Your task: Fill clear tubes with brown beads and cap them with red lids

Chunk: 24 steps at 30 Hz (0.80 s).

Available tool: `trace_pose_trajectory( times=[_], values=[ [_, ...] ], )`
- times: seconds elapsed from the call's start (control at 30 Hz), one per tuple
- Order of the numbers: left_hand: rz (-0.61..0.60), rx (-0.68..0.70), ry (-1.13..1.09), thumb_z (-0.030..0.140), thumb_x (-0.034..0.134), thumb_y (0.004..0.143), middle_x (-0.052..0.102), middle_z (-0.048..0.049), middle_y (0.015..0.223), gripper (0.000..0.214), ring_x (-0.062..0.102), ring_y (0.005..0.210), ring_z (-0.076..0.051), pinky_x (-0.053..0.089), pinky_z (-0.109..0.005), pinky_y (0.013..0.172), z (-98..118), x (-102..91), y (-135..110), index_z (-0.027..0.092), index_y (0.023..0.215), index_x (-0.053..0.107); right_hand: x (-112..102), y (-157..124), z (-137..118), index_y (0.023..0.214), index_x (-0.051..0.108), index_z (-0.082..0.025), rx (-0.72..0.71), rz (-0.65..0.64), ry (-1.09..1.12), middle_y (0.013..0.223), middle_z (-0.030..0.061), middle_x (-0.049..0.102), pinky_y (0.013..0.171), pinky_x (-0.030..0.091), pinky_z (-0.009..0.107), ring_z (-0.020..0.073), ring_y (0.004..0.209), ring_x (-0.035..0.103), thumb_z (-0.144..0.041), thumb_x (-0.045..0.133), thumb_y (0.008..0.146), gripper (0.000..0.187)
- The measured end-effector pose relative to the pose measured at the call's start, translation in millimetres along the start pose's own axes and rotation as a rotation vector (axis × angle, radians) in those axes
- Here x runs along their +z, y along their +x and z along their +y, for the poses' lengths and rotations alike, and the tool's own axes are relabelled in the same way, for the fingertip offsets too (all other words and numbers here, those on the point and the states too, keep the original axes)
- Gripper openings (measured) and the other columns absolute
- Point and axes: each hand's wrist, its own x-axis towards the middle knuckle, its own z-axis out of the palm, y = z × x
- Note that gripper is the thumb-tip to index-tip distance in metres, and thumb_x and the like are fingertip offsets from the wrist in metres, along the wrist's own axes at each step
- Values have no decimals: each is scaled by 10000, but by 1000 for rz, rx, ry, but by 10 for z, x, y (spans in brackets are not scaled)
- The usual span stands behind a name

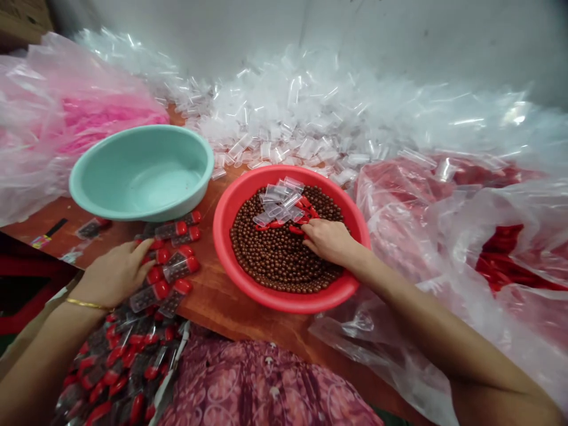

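Observation:
My right hand point(327, 239) reaches into a red basin point(289, 302) of brown beads point(270, 260). Its fingers are pinched at a small pile of red caps point(306, 207), seemingly on one cap; the fingertips are partly hidden. Several clear plastic tubes point(279, 201) lie on the beads beside the caps. On the table, my left hand point(113, 269) rests at a group of filled tubes with red caps point(177, 267). Its thumb and forefinger are apart, with a red cap between or just beyond them; a firm hold does not show.
A pale green basin point(146, 177) stands behind my left hand. Clear tubes point(284, 118) are heaped along the wall. Plastic bags hold pink pieces point(97, 118) at left and red pieces point(501, 254) at right. Below the table edge, a container holds many filled tubes point(119, 367).

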Motion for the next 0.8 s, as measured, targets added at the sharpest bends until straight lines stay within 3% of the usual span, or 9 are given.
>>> trace_pose_trajectory(
  times=[0.1,0.2,0.23,0.33,0.47,0.63,0.73,0.8],
  values=[
    [69,68,-28,293,318,950,668,-65,1104,311,614,986,-188,470,-295,872,224,-198,187,203,1137,550,5,18,-24,994,615,-114,87,8,9,981,159,687,643,451,289,253,898,663,-201,413,863,255],
    [108,319,-53,187,330,933,681,-62,1055,336,594,917,-183,450,-294,833,647,-367,636,201,1136,597,6,-2,-13,1009,586,-111,235,4,53,917,154,700,605,433,294,258,828,678,-233,401,856,269],
    [55,436,-31,169,351,921,687,-64,1013,333,588,881,-186,445,-292,787,786,-376,825,214,1113,619,3,-12,-8,1016,577,-114,269,1,72,898,149,703,600,427,295,259,812,681,-244,394,860,274],
    [-86,689,77,151,419,889,683,-82,896,310,583,833,-191,397,-275,675,1117,-255,1398,236,1072,654,-15,-39,2,1034,557,-127,301,12,125,879,132,708,603,414,292,255,807,685,-267,382,869,278],
    [-181,837,124,139,453,875,677,-36,804,352,576,733,-145,332,-235,600,1354,39,1921,320,1111,641,-31,-50,18,1044,556,-138,292,48,162,880,119,712,608,399,280,243,821,681,-279,392,868,279],
    [-134,866,93,321,510,880,665,-46,862,299,586,744,-142,354,-218,595,1445,141,2029,303,1159,618,-12,-46,83,1024,565,-152,271,103,217,881,104,712,595,371,277,231,786,668,-281,401,857,267],
    [-101,863,99,360,470,903,651,-95,974,305,604,795,-165,401,-241,639,1460,21,1871,246,1147,614,7,-45,126,1008,568,-163,257,165,283,865,87,710,601,365,271,213,756,653,-288,403,856,257],
    [-155,864,124,289,445,914,662,-108,912,255,615,766,-168,424,-256,661,1482,-72,1711,178,1030,642,17,-43,146,993,575,-167,255,186,313,860,81,709,602,360,267,203,738,643,-294,407,853,252]
  ],
)
